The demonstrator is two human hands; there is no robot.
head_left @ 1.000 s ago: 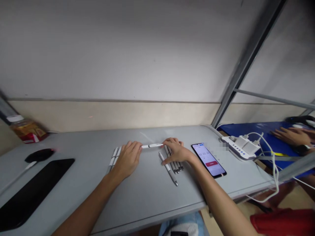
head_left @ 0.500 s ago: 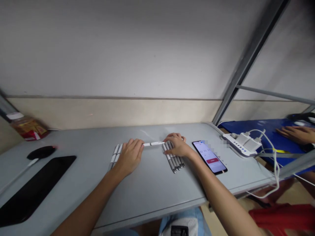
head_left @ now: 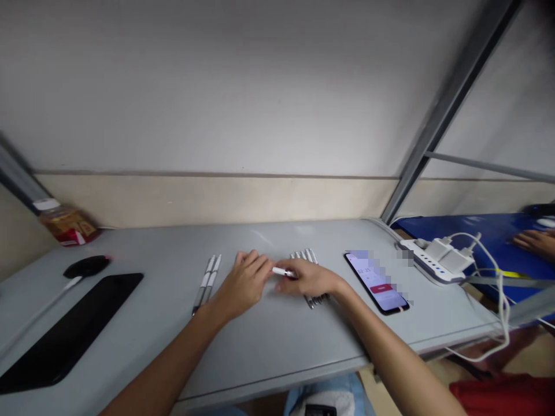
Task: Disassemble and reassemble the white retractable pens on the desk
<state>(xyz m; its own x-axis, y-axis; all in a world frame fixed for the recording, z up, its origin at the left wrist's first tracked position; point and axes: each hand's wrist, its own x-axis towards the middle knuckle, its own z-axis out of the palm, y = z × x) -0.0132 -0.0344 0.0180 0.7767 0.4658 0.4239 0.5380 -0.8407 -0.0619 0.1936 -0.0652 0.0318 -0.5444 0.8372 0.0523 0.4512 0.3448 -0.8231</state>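
Note:
My left hand (head_left: 243, 283) and my right hand (head_left: 306, 278) meet over the middle of the grey table (head_left: 269, 335), both pinching one white pen (head_left: 281, 271) between them, little of it showing. Behind my right hand lies a row of several white and grey pens (head_left: 309, 255), their tips poking out below the wrist. Two more white pens (head_left: 208, 278) lie side by side just left of my left hand.
A lit phone (head_left: 376, 281) lies right of my right hand. A white power strip (head_left: 433, 260) with chargers and cables sits at the right edge. A black pad (head_left: 69, 332), a black mouse (head_left: 87, 266) and a jar (head_left: 67, 222) are at the left. Another person's hand (head_left: 535, 241) rests on a blue surface.
My hands have drawn closer together, so less of the held pen shows. My right hand has come off the row of pens. The view shifted slightly right.

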